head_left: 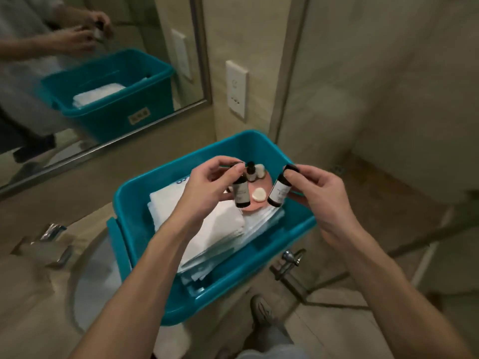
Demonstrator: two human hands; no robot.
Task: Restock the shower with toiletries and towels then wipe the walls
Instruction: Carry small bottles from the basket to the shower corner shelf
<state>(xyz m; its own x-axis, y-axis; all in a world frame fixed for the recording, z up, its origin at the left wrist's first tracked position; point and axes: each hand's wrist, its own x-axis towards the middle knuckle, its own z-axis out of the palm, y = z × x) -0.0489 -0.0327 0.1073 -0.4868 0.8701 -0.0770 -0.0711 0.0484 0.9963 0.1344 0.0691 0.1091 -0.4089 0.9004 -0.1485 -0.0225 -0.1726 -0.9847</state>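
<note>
Both hands are up over the teal tub (259,141), which sits at the counter's edge right next to the sink (96,275). My left hand (207,182) is pinching the cap of a dark little bottle (241,193) between thumb and fingertips, so it hangs pretty much upright. My right hand (318,195) is doing the same with a second dark bottle (278,193), fingers curled in tight around the cap, and that one tilts with its bottom end swung toward my left. The two bottles are near each other but not touching.

Inside the tub, a stack of folded white towels (220,229) takes up most of the room. At the far end there's a pink dish (255,208) on top of the towels, with a round white soap (258,195) lying on it, plus a small dark pump bottle (250,171) and a white-topped one (260,169) standing just behind. The labels are too blurry to read.

The mirror (77,73) on the left shows the tub and my hands reflected. The faucet (51,237) is off to the left, a wall outlet plate (236,90) is behind the tub, and my shoe (261,309) is down on the tile floor.
</note>
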